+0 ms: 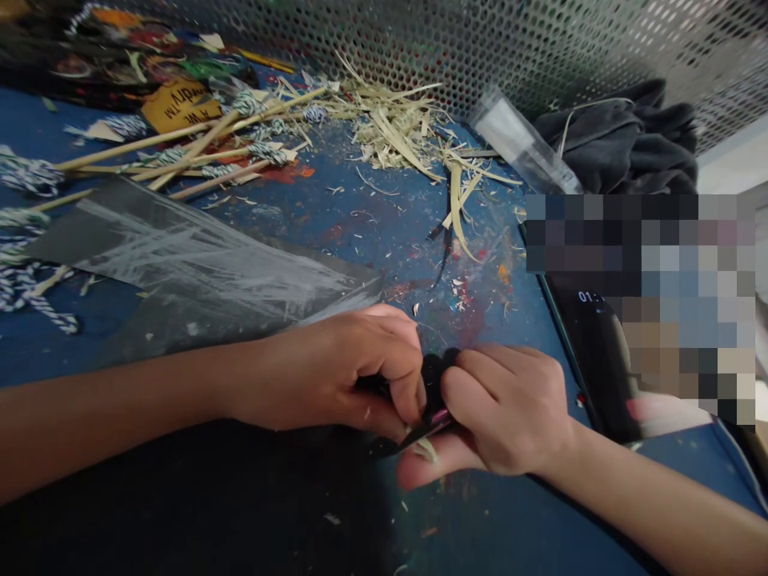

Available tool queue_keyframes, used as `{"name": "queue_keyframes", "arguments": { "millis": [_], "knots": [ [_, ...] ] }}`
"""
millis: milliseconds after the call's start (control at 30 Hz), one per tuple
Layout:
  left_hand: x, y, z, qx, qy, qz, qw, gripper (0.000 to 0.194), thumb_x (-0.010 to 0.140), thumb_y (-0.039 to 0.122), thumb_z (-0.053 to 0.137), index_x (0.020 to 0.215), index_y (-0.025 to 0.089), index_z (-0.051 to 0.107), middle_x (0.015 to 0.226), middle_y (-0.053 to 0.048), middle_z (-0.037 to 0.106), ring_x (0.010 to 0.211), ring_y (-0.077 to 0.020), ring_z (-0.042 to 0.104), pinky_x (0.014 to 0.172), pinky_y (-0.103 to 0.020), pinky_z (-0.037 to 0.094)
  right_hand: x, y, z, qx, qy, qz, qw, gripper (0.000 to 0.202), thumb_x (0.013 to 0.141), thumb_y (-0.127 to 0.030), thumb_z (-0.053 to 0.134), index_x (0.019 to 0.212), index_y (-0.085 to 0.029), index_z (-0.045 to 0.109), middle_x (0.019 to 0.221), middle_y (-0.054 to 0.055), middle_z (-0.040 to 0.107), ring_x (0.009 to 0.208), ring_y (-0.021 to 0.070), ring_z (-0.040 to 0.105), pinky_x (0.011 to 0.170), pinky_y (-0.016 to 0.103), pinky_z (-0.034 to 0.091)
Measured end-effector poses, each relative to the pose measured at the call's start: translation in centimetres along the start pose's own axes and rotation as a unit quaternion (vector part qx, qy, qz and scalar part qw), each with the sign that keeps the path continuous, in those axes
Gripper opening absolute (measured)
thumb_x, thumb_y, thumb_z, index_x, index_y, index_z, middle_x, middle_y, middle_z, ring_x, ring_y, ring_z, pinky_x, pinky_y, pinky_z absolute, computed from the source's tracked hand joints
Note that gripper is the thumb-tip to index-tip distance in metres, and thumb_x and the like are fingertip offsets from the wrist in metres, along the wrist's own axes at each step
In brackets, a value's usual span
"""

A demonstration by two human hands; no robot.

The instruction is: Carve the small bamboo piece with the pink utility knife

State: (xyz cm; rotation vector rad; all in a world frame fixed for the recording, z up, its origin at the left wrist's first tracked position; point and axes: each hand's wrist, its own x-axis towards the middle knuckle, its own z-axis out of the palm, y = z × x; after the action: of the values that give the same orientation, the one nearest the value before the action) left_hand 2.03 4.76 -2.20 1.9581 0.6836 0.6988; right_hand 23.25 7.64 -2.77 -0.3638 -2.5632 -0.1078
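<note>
Low in the middle, my right hand (516,408) is closed around a small dark-bladed knife (418,433), its edge pointing left. A pale curled shaving (426,450) lies against my right thumb, beside the blade. My left hand (336,372) meets the knife from the other side, with fingers and thumb pinched together. What the pinch holds is mostly hidden behind the fingers and the dark area between the hands. Behind my left wrist lie dark sheets of sandpaper (240,268) with whitish scuff marks.
Several thin sticks (204,148) with black-and-white cord tied on lie at the left. A heap of pale shavings (393,132) sits by the perforated metal panel (420,48). At the right are a phone (576,352), a clear plastic sleeve (522,144) and dark cloth (618,140).
</note>
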Motion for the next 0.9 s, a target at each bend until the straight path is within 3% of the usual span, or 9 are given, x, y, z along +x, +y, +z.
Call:
{"name": "queue_keyframes", "arguments": {
  "millis": [167,333,567,800,900],
  "knots": [
    [-0.07,0.03,0.01,-0.003,0.005,0.019,1.0,0.017,0.08,0.014,0.076,0.074,0.02,0.062,0.08,0.006,0.072,0.082,-0.0095,0.063,0.099,-0.028,0.038,-0.43,0.32,-0.26,0.028,-0.017,-0.028,0.999,0.059,0.098,-0.059,0.038,0.054,-0.02,0.045,0.047,-0.003,0.042,0.046,0.0113,0.033,0.047,0.03,0.02],
    [-0.06,0.06,0.03,0.0,0.006,0.017,1.0,0.016,0.085,0.024,0.072,0.073,0.021,0.063,0.078,0.005,0.072,0.079,-0.0101,0.062,0.101,-0.031,0.038,-0.45,0.34,-0.42,0.043,-0.013,-0.046,0.998,0.052,0.099,-0.048,0.044,0.055,-0.021,0.046,0.047,-0.003,0.04,0.047,0.0125,0.032,0.047,0.03,0.018],
    [0.0,-0.05,0.31,-0.006,-0.015,0.019,1.0,0.019,0.08,0.016,0.076,0.072,0.021,0.06,0.074,0.008,0.069,0.082,-0.0104,0.062,0.101,-0.028,0.037,0.01,-0.14,0.05,-0.004,0.032,-0.016,0.999,0.063,0.094,-0.068,0.034,0.052,-0.022,0.043,0.045,-0.004,0.034,0.048,0.0126,0.028,0.048,0.031,0.017],
    [-0.04,-0.01,0.23,-0.018,-0.021,0.017,0.999,0.016,0.08,0.014,0.076,0.075,0.021,0.062,0.079,0.005,0.072,0.082,-0.0109,0.061,0.093,-0.027,0.043,-0.43,0.01,-0.12,0.001,0.014,-0.039,0.999,0.061,0.094,-0.067,0.037,0.053,-0.022,0.042,0.044,-0.004,0.036,0.046,0.0125,0.03,0.046,0.03,0.017],
    [0.02,0.11,0.19,-0.025,-0.019,0.014,0.999,0.016,0.078,0.013,0.078,0.074,0.021,0.065,0.08,0.005,0.072,0.083,-0.011,0.062,0.091,-0.027,0.043,-0.51,0.09,-0.38,0.02,-0.004,-0.049,0.999,0.057,0.097,-0.059,0.039,0.054,-0.022,0.043,0.046,-0.004,0.038,0.046,0.0126,0.03,0.046,0.03,0.017]
  ]
}}
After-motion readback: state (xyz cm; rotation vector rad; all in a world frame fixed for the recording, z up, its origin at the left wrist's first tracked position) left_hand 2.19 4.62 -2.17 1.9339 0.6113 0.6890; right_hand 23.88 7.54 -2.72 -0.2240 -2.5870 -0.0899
